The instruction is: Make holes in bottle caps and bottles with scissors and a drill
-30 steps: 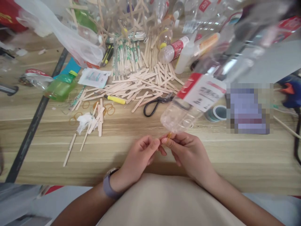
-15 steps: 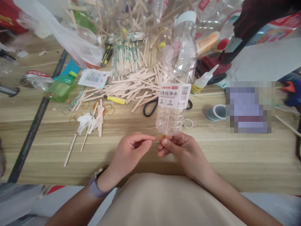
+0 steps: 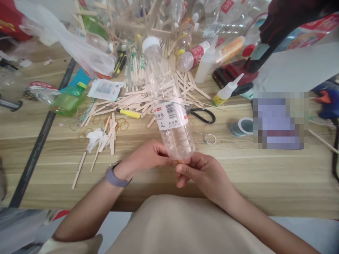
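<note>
A clear plastic water bottle (image 3: 169, 88) with a white cap and a white label tilts left, its base toward me. A thin wooden stick shows through its wall. My right hand (image 3: 203, 169) is closed at the base, thumb and fingers pinching by a tiny yellowish bit that I cannot identify. My left hand (image 3: 148, 157), with a watch on its wrist, is closed at the left of the base; its fingertips are partly hidden, and what they grip is unclear. Behind the bottle lie black-handled scissors (image 3: 202, 115), partly covered by it.
Flat wooden sticks (image 3: 132, 102) are heaped beyond the bottle. A yellow-handled cutter (image 3: 129, 113), rubber bands (image 3: 123, 124), a green bottle (image 3: 70, 100) and a glue bottle (image 3: 225, 93) lie around. A spool (image 3: 242, 126) and a cordless drill (image 3: 246, 74) are at right.
The bottle has swung from leaning right to leaning left, its cap lower in view. My left hand has moved in against its base; my right hand keeps its grip there.
</note>
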Tool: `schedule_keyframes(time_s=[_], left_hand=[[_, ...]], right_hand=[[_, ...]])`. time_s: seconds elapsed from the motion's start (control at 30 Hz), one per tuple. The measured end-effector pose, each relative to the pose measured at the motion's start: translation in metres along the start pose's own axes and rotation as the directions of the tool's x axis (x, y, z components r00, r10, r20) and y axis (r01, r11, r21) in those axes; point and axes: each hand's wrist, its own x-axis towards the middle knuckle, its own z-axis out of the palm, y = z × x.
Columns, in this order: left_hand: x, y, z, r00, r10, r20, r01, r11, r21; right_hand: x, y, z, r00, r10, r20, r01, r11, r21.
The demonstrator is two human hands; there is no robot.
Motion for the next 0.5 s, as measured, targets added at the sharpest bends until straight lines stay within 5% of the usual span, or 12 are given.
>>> schedule_keyframes(time_s=[0.23, 0.5], left_hand=[[-0.003, 0.001, 0.004, 0.999, 0.027, 0.038, -0.033, 0.987, 0.156], [-0.003, 0.008, -0.011, 0.978, 0.043, 0.203, -0.087, 0.974, 0.211]], right_hand=[[0.0, 0.003, 0.001, 0.997, 0.071, 0.028, -0.071, 0.997, 0.011], [-0.004, 0.001, 0.003, 0.997, 0.071, 0.03, -0.069, 0.997, -0.043]])
